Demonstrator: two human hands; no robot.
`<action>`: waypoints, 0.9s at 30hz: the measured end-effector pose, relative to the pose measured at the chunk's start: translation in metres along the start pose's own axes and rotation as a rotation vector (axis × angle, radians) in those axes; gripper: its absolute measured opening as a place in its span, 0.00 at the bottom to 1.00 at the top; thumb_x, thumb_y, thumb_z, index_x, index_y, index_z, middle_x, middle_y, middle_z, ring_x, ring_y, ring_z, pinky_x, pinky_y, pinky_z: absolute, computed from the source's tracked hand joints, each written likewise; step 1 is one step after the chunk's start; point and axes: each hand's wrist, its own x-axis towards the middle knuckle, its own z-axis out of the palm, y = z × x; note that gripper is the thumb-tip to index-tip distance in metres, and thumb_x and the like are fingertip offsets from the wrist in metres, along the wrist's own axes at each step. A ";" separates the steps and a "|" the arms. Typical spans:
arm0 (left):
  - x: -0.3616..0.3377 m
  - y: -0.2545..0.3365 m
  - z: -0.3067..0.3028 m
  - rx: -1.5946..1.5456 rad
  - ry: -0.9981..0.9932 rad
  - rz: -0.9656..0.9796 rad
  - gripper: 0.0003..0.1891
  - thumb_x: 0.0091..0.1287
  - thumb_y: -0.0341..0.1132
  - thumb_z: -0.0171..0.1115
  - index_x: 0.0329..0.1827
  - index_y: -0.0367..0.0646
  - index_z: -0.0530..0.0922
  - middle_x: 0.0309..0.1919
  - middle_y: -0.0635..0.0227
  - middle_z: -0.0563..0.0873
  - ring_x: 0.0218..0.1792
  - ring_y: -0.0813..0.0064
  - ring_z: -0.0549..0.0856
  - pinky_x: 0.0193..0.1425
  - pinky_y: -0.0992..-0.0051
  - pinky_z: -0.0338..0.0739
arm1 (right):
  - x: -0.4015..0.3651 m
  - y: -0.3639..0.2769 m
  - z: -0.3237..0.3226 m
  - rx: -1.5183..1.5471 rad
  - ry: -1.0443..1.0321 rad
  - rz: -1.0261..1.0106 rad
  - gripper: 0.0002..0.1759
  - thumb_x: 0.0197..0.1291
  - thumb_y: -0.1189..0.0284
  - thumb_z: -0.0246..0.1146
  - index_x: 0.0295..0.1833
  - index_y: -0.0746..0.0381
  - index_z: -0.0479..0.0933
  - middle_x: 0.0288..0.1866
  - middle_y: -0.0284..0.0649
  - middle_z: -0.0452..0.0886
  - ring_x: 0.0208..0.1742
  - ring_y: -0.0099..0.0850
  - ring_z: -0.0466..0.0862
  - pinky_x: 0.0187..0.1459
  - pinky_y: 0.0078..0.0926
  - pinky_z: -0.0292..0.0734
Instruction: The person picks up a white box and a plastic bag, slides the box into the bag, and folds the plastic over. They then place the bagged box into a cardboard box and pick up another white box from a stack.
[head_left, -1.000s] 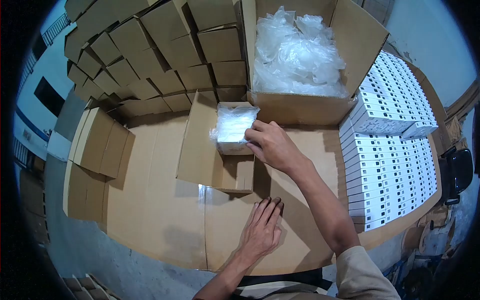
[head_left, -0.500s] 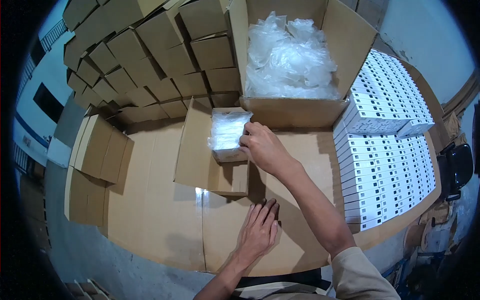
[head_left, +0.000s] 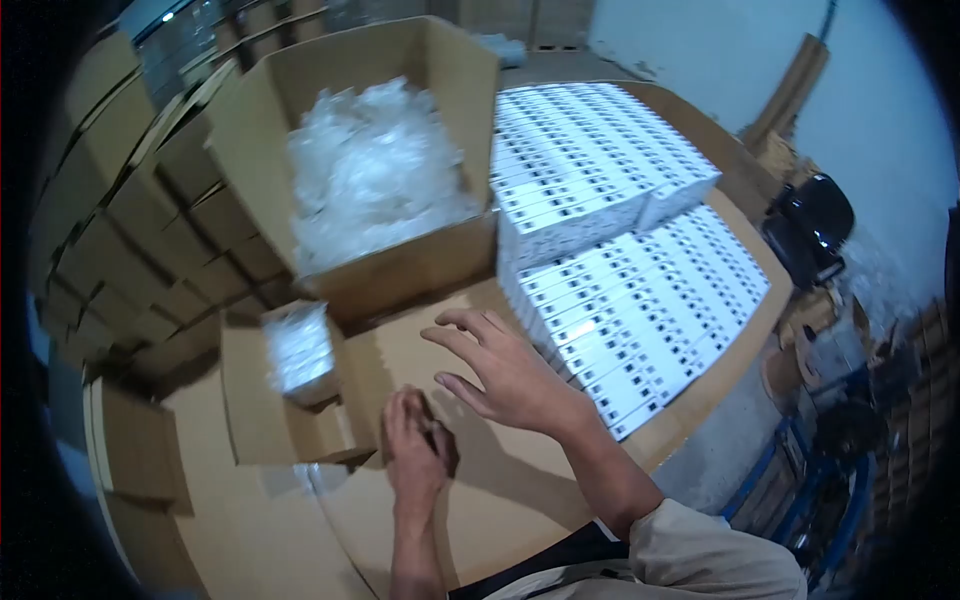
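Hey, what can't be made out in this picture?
Head view:
Under the left hand: hidden by that hand.
Beneath the shiny clear plastic bundle in the small brown cardboard box: hidden by the bundle.
Bottom of the large brown cardboard box: covered by crumpled clear plastic bags.
Narrow white boxes: markings too small and blurred.
Brown carton stack, far left: cut off by dark lens edge.

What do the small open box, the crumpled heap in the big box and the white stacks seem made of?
Small open box: matte brown cardboard, judging by its stiff, flat walls. Crumpled heap: probably thin plastic film, translucent with glossy creases. White stacks: perhaps smooth coated card, from their crisp edges and flat faces.
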 end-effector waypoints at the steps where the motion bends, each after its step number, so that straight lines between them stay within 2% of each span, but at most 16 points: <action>1: 0.008 -0.003 0.003 0.012 0.009 0.015 0.30 0.66 0.27 0.61 0.73 0.32 0.71 0.72 0.45 0.72 0.74 0.42 0.70 0.80 0.53 0.64 | -0.010 0.000 -0.017 -0.020 -0.003 0.040 0.27 0.66 0.68 0.70 0.69 0.58 0.75 0.68 0.49 0.74 0.68 0.50 0.75 0.67 0.46 0.75; 2: 0.016 -0.005 0.006 0.024 0.019 0.030 0.29 0.65 0.27 0.62 0.72 0.32 0.72 0.72 0.45 0.73 0.74 0.42 0.70 0.80 0.52 0.64 | -0.020 -0.001 -0.034 -0.064 -0.005 0.098 0.27 0.65 0.69 0.71 0.69 0.58 0.75 0.67 0.48 0.75 0.66 0.49 0.77 0.66 0.45 0.76; 5: 0.041 -0.027 0.019 0.042 0.018 0.047 0.29 0.65 0.26 0.62 0.72 0.32 0.73 0.73 0.45 0.72 0.74 0.42 0.69 0.80 0.52 0.63 | -0.047 0.025 -0.082 -0.193 0.053 0.082 0.26 0.65 0.69 0.71 0.67 0.62 0.75 0.64 0.50 0.76 0.64 0.50 0.78 0.65 0.44 0.76; 7: 0.059 -0.034 0.030 0.044 0.020 0.042 0.29 0.66 0.25 0.61 0.72 0.32 0.72 0.73 0.45 0.71 0.75 0.42 0.68 0.81 0.53 0.62 | -0.060 0.050 -0.118 -0.308 0.081 0.136 0.26 0.65 0.70 0.71 0.68 0.60 0.75 0.64 0.49 0.77 0.66 0.48 0.78 0.66 0.44 0.76; 11: 0.079 -0.025 0.021 0.066 -0.020 -0.012 0.27 0.71 0.25 0.54 0.74 0.31 0.70 0.75 0.46 0.70 0.77 0.45 0.66 0.83 0.55 0.59 | -0.080 0.117 -0.171 -0.633 0.135 0.313 0.26 0.69 0.70 0.69 0.70 0.58 0.73 0.66 0.45 0.78 0.65 0.44 0.79 0.65 0.41 0.78; 12: 0.081 -0.023 0.019 0.081 -0.046 -0.031 0.26 0.73 0.26 0.52 0.75 0.30 0.69 0.76 0.46 0.70 0.78 0.45 0.65 0.83 0.56 0.58 | -0.081 0.130 -0.182 -0.629 0.074 0.445 0.27 0.71 0.70 0.66 0.73 0.58 0.71 0.70 0.46 0.75 0.69 0.45 0.76 0.69 0.42 0.75; 15: 0.079 -0.025 0.021 0.049 -0.026 -0.007 0.26 0.74 0.27 0.52 0.75 0.30 0.70 0.76 0.46 0.70 0.78 0.45 0.65 0.83 0.56 0.58 | -0.083 0.177 -0.201 -0.664 0.105 0.604 0.28 0.70 0.70 0.64 0.74 0.57 0.70 0.73 0.47 0.73 0.71 0.47 0.75 0.73 0.47 0.71; 20: 0.078 -0.030 0.025 0.121 -0.046 0.008 0.27 0.70 0.26 0.55 0.74 0.30 0.70 0.75 0.46 0.69 0.77 0.43 0.65 0.83 0.52 0.58 | -0.069 0.218 -0.216 -0.728 0.175 0.619 0.32 0.68 0.77 0.59 0.78 0.56 0.67 0.77 0.52 0.68 0.77 0.50 0.70 0.74 0.48 0.68; 23: 0.079 -0.033 0.027 0.128 -0.046 0.014 0.27 0.71 0.26 0.55 0.74 0.30 0.69 0.75 0.46 0.69 0.77 0.42 0.65 0.83 0.52 0.58 | -0.063 0.239 -0.212 -0.774 0.190 0.587 0.34 0.65 0.80 0.58 0.77 0.55 0.69 0.76 0.52 0.68 0.75 0.49 0.72 0.72 0.49 0.70; 27: 0.078 -0.024 0.021 0.142 -0.048 0.007 0.26 0.73 0.28 0.53 0.74 0.30 0.70 0.75 0.46 0.70 0.78 0.44 0.66 0.83 0.53 0.58 | -0.061 0.253 -0.215 -0.687 0.193 0.584 0.32 0.61 0.84 0.57 0.72 0.56 0.73 0.71 0.51 0.71 0.71 0.48 0.74 0.69 0.47 0.73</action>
